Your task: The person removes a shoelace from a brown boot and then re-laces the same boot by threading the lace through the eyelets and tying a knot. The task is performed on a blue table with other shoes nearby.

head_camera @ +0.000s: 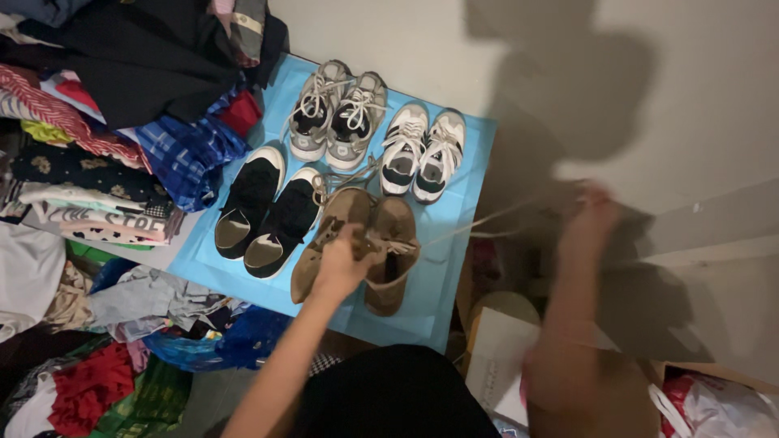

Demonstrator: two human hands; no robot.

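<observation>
A pair of brown suede shoes (388, 243) lies on a light blue mat (454, 259) on the floor. My left hand (345, 259) rests on the tongue area of the brown shoes, fingers closed at the laces. My right hand (591, 217), blurred by motion, is raised to the right and grips a light shoelace (495, 221) stretched taut from the shoe. Black sneakers (268, 212) with white soles sit left of the brown pair. Behind them stand grey sneakers (337, 113) and white-grey sneakers (424, 150).
Piles of folded and loose clothes (97, 130) crowd the left side and lower left. A pale wall (422, 40) stands behind the mat. A cardboard box (503, 365) and a white plastic bag (722, 405) sit at lower right.
</observation>
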